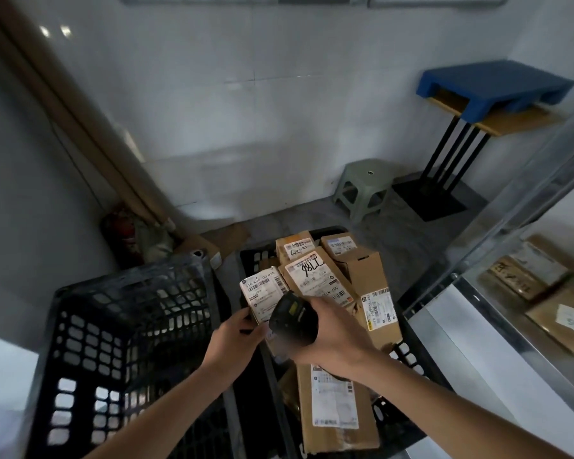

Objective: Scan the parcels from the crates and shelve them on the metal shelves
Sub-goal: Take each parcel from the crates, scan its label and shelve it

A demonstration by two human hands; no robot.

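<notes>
- Cardboard parcels fill the right-hand crate (408,356), one of two black plastic crates on the floor; the left crate (120,326) looks empty, as far as its mesh walls show.
- The left hand (236,336) grips a small parcel (264,293) by its lower edge, just above the full crate's left rim, label tilted up, presumably so the barcode faces the reader.
- The right hand (332,332) is closed around a black handheld scanner (292,321), its head close to that label, so the scan looks under way.
- I count about seven more parcels in the crate, among them one marked "98LL" (315,276) and a long box (335,405) at the near end.
- The metal shelves (511,260) stand just right of the crate, within easy reach; at least two parcels (524,276) already lie there, blurred.
</notes>
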